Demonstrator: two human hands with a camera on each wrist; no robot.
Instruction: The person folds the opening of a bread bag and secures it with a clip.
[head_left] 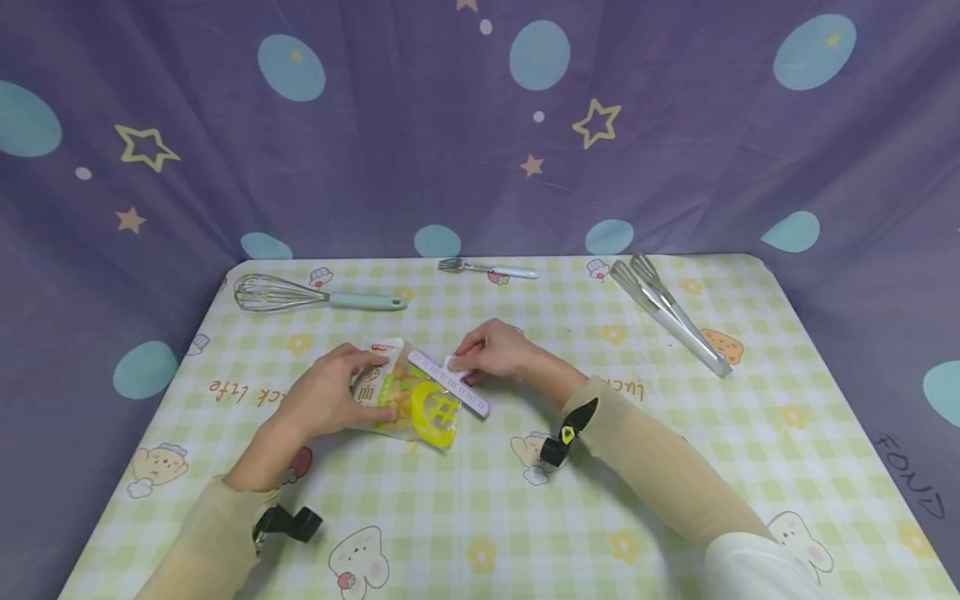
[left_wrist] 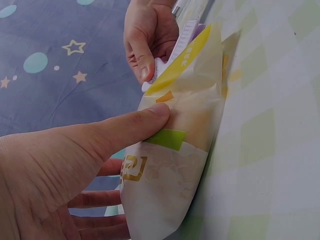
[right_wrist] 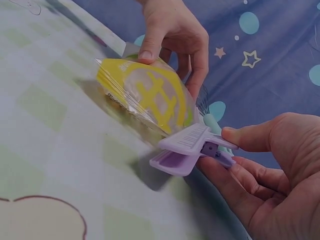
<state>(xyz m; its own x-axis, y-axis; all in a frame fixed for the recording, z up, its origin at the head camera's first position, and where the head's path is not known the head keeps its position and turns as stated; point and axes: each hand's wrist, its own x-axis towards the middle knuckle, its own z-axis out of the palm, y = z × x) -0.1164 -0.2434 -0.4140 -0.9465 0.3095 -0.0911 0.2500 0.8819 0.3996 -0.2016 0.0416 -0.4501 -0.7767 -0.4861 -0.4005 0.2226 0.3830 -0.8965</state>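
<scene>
A yellow and white snack bag [head_left: 435,421] is tilted up off the tablecloth, held by my left hand [head_left: 322,392]. In the left wrist view the thumb [left_wrist: 145,120] presses on the bag's front while the other fingers are behind it. My right hand [head_left: 501,350] pinches the handles of a long pale purple bag clip [right_wrist: 182,145] between thumb and fingers. The clip's jaws stand apart at the near end in the right wrist view, beside the bag's edge. Whether the bag's edge lies between them I cannot tell.
A whisk [head_left: 367,301] with a mint handle lies at the back left. At the back middle is a small fork [head_left: 510,272], and metal tongs [head_left: 675,321] lie at the right. Behind the table [head_left: 480,508] hangs a purple patterned curtain [head_left: 420,150].
</scene>
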